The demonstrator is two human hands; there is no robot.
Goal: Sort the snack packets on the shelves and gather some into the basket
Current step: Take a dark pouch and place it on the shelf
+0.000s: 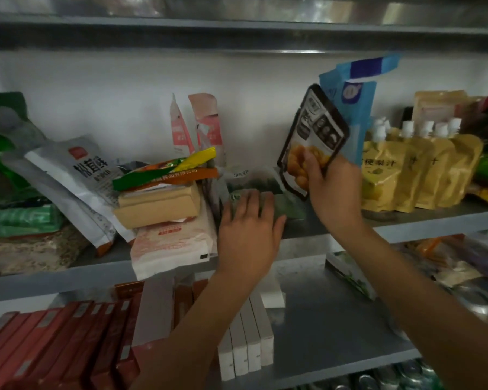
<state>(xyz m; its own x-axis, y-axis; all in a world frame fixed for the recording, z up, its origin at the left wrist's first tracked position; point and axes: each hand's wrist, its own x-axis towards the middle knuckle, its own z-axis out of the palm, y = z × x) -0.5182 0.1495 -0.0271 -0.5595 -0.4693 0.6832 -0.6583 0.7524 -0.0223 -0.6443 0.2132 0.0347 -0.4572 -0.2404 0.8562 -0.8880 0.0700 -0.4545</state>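
On the middle shelf (pixel 406 224), head view: the right hand (pixel 333 190) grips a dark packet (pixel 313 130) by its lower corner, thumb curled over the front, and lifts it clear of the shelf, tilted. The left hand (pixel 248 223) lies flat, fingers straight and slightly spread, pressing on a green packet (pixel 289 205) lying on the shelf. No basket in view.

Risks, as a judgement:
- The dark packet is held at one corner only, so it could swing or slip out if moved fast.
- Its top edge sits right in front of the tall blue pouch (pixel 352 102), which looks to be leaning. A bump may tip that onto the yellow spouted pouches (pixel 412 170) just beside it, and those stand in a tight row, so one could take the rest down.
- The left hand is just beside the tan box stack (pixel 158 206), which has loose sachets (pixel 166 171) on top. A sideways shove could slide them off.
- The pink-white bag (pixel 169 249) under that stack overhangs the shelf edge and could drop onto the white boxes (pixel 248 333) below.
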